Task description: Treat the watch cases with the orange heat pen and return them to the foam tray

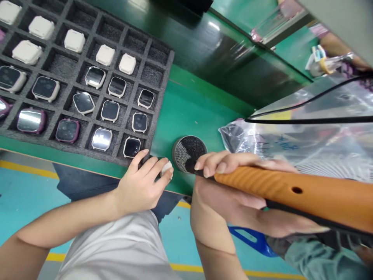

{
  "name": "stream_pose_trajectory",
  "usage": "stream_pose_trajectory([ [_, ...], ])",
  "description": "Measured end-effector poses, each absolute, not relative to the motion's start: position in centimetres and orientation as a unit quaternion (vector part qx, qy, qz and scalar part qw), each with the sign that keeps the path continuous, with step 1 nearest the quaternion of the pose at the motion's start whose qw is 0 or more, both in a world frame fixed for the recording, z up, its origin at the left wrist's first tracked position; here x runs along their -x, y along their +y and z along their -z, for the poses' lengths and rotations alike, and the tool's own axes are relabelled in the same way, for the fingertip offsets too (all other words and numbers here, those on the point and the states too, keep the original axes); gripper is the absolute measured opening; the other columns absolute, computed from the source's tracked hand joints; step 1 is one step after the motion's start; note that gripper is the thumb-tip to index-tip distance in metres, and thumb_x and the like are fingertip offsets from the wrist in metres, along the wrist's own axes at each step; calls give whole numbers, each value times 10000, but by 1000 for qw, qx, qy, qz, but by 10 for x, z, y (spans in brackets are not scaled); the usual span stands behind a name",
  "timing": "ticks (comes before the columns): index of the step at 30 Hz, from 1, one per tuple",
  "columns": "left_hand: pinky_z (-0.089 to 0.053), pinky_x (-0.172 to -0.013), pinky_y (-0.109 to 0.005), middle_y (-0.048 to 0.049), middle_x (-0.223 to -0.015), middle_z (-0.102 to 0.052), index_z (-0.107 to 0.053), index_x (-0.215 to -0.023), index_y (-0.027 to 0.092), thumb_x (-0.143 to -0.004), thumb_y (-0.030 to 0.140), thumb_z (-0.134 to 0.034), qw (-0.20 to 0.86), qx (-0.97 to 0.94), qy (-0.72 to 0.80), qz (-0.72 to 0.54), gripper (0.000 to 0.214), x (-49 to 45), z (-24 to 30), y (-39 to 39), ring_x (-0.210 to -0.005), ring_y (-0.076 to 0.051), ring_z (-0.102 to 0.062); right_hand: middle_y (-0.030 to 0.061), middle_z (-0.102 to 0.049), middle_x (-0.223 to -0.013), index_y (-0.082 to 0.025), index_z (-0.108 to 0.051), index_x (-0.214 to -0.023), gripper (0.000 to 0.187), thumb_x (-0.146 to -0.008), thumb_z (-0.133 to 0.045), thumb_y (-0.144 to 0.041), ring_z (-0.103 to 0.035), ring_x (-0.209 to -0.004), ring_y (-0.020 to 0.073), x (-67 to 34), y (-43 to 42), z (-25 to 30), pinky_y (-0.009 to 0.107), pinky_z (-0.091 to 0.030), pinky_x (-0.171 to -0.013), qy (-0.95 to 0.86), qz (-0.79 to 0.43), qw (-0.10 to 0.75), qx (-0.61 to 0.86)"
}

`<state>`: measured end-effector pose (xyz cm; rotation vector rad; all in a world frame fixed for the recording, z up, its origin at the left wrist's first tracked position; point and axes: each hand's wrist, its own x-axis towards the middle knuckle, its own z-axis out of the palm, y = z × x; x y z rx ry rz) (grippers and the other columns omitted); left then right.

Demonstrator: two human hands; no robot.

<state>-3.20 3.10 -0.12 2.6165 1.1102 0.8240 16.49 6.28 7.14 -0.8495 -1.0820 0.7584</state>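
Observation:
My left hand (142, 182) is closed around a small white watch case (166, 168) at the near edge of the green table (189, 112). My right hand (233, 186) grips an orange-handled tool (294, 194), whose dark tip rests on a round black perforated disc (189, 152) on the table. The tool's handle runs off to the right. The watch case sits just left of the disc.
A black foam tray (87, 70) with square cells holds several watch bodies, white, grey and purple, at the upper left. A clear plastic bag (291, 140) lies at the right. Another person's hand (335, 42) shows at the far right top.

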Motion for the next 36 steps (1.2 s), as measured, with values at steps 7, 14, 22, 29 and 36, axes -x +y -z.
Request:
stream_pose_trajectory([
  [7, -443, -1310, -582, -89, -1368, -823, -813, -1273, 231, -1114, 316, -740, 81, -867, 393, -294, 195, 27, 1, 32, -1219, -273, -745, -21, -717, -835, -339, -802, -1126, 474, -998, -705, -784, -603, -615, 196, -145, 55, -80, 406, -572, -562, -445, -380, 697, 414],
  [14, -447, -1291, -564, -84, -1336, -834, -809, -1249, 220, -1103, 296, -747, 73, -865, 394, -303, 176, 26, 0, 33, -1181, -265, -753, -16, -733, -870, -329, -819, -1200, 476, -1005, -717, -751, -637, -625, 200, -152, 60, -68, 411, -585, -559, -485, -397, 685, 373],
  [22, -439, -1294, -545, -82, -1316, -837, -811, -1228, 213, -1101, 293, -746, 75, -861, 397, -310, 163, 25, 0, 33, -1174, -261, -748, -7, -736, -890, -325, -818, -1211, 469, -1024, -690, -735, -637, -655, 200, -151, 57, -69, 415, -589, -585, -486, -396, 679, 381],
  [29, -423, -1298, -540, -83, -1300, -837, -813, -1238, 211, -1113, 282, -712, 74, -857, 398, -318, 176, 24, -1, 33, -1160, -261, -746, 21, -727, -880, -316, -805, -1270, 672, -1025, -566, -894, -679, -679, 222, -159, 59, -65, 441, -596, -585, -524, -418, 654, 350],
  [36, -435, -1288, -547, -91, -1292, -835, -822, -1236, 207, -1127, 267, -675, 70, -861, 395, -313, 193, 26, -2, 34, -1149, -266, -735, 25, -733, -880, -332, -820, -1255, 623, -987, -666, -872, -686, -693, 232, -153, 60, -65, 449, -609, -609, -513, -436, 650, 353],
])
